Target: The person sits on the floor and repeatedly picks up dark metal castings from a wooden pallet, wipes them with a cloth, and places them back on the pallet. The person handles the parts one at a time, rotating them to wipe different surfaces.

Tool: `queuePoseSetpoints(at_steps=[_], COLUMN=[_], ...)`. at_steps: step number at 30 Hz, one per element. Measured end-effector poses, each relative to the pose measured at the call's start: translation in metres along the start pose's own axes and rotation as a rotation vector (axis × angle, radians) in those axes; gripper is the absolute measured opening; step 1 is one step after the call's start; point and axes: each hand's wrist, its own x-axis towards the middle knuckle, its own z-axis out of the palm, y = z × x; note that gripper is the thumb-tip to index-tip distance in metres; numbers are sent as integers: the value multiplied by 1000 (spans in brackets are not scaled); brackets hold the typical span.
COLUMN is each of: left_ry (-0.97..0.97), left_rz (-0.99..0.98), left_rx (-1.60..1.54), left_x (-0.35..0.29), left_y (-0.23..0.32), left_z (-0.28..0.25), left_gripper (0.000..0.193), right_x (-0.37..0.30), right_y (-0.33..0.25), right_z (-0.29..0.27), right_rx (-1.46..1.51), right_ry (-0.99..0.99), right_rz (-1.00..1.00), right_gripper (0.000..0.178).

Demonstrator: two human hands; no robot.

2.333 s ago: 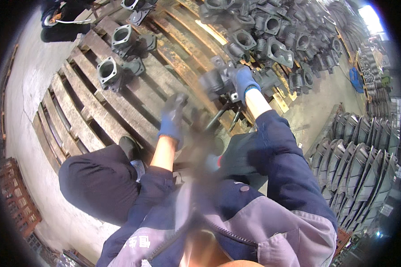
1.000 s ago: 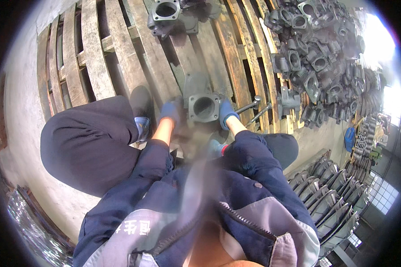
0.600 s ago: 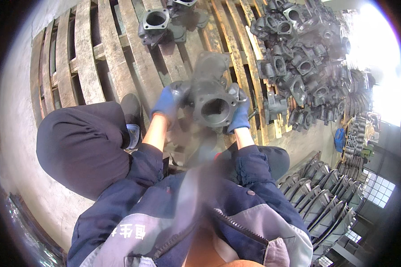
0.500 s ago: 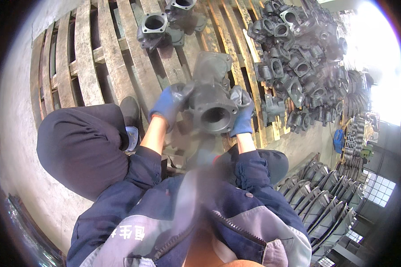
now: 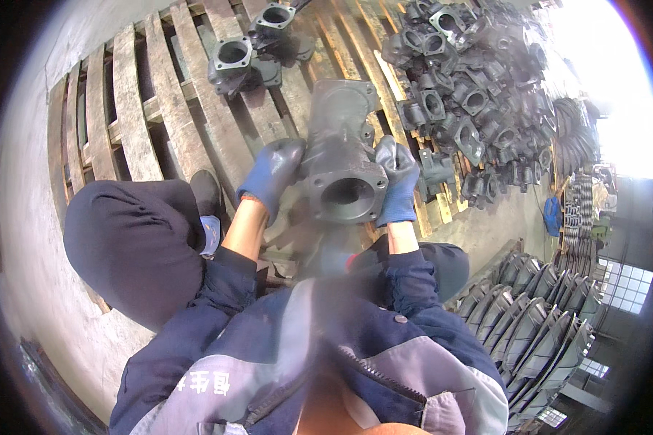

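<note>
A large dark grey metal casting is held up between my two hands, in front of my body. Its near end carries a squarish flange with a round bore and bolt holes at the corners; a second flat flange forms the far end. My left hand, in a blue glove with a dark coated palm, is curled against the casting's left side. On the opposite side my right hand, gloved alike, has its fingers folded at the edge beside the near flange. The undersides of both grips are hidden.
Below lies a slatted wooden pallet. Smaller flanged castings stand on its far part. A big heap of similar castings is at the far right. Stacked curved metal parts are at the near right, with a blue object beyond.
The casting has turned slightly in my hands, so its near flange sits straighter and a little lower. The pallet and heap have shifted a little left in view. Both hands keep hold.
</note>
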Motion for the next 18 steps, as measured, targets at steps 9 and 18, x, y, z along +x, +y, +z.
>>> queuePoseSetpoints(at_steps=[9, 18], left_ry=[-82, -137], left_rz=[-28, 6], left_rx=[-12, 92], left_x=[-14, -17], left_y=[29, 30], left_z=[9, 6], left_gripper=[52, 47], right_x=[5, -7], right_y=[1, -19], right_z=[-18, -20], right_rx=[164, 348], right_ry=[-96, -35], right_rz=[166, 108], right_gripper=[30, 26])
